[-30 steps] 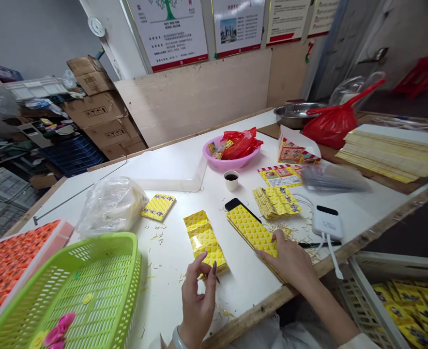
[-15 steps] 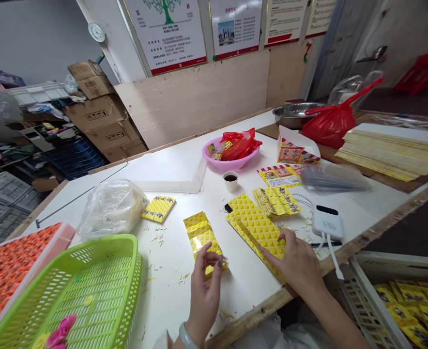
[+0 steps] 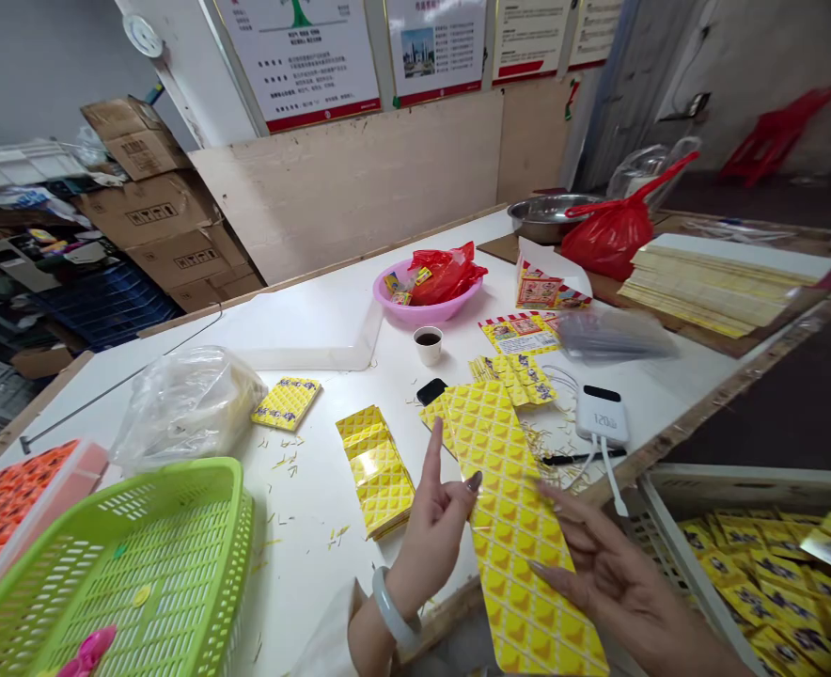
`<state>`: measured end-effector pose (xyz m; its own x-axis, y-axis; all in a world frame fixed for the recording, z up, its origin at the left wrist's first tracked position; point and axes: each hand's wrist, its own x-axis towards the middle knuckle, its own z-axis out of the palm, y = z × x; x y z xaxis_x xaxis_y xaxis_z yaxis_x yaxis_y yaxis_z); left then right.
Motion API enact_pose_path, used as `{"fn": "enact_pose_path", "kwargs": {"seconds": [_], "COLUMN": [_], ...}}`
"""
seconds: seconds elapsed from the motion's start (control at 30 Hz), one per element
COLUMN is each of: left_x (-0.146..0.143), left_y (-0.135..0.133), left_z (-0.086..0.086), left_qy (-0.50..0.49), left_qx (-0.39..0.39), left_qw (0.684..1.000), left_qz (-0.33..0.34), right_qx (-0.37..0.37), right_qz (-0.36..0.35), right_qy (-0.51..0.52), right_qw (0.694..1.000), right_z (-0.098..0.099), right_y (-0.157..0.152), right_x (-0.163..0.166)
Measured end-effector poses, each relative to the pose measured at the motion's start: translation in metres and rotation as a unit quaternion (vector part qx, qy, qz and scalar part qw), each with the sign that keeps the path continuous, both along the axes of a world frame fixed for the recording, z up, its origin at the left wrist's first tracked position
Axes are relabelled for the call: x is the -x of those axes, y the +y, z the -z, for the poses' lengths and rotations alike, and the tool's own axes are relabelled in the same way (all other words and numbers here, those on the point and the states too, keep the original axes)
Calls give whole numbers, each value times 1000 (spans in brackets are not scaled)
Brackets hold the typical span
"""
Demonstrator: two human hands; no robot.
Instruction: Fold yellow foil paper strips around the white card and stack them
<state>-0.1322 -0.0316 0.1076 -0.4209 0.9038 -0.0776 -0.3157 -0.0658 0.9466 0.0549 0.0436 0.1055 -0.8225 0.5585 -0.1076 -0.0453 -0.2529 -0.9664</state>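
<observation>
A long yellow card strip point(image 3: 514, 527) with a raised-looking diamond pattern is lifted off the table and tilted. My right hand point(image 3: 605, 564) grips its right edge, thumb on the front and fingers partly hidden behind. At the strip's left edge, my left hand point(image 3: 433, 527) has its index finger stretched upward and its thumb tip by the card; whether it touches is unclear. Left of that hand lies a stack of folded yellow cards point(image 3: 375, 470). Behind the raised strip, another yellow strip point(image 3: 431, 410) shows in part, beside a black phone-like object point(image 3: 431, 391).
A green basket point(image 3: 236, 527) stands at left, near a clear plastic bag point(image 3: 190, 404). A cup of dark liquid point(image 3: 428, 346) and a pink bowl point(image 3: 426, 310) sit farther back. A power bank point(image 3: 601, 418) with cables lies right, above a crate point(image 3: 697, 480) of yellow packets.
My right hand has raised the yellow strip from the table toward me. My left hand has moved right, from the folded stack to the strip's edge. The view has shifted slightly right.
</observation>
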Motion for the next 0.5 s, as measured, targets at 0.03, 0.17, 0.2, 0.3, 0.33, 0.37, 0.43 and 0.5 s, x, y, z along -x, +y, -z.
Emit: {"fn": "enact_pose_path", "kwargs": {"seconds": [0.03, 0.17, 0.2, 0.3, 0.33, 0.37, 0.43, 0.5], "left_x": [1, 5, 5, 6, 6, 6, 7, 7], "left_y": [-2, -4, -5, -8, -11, -14, -22, -29], "left_z": [-4, -19, -21, -28, -30, -32, -35, -35], "left_qy": [-14, -93, -100, -85, -75, -50, 68, 218], "left_qx": [-3, 52, 69, 99, 102, 101, 68, -13], "left_qw": [1000, 986, 982, 977, 976, 976, 975, 953], "left_qz": [26, 129, 143, 171, 178, 187, 202, 212], "right_qx": [10, -64, -116, -322, -384, -436, -512, -570], "right_qz": [-23, -40, -41, 13, 43, 70, 99, 110], "right_qy": [7, -22, -40, -86, -85, -78, -58, -51], "right_qw": [1000, 997, 992, 943, 918, 894, 851, 813], "right_z": [-3, -9, -9, -7, -7, -7, -8, -12], "right_y": [2, 4, 4, 5, 6, 6, 6, 3], "right_x": [-4, -13, -14, -18, -20, -22, -25, -29]}}
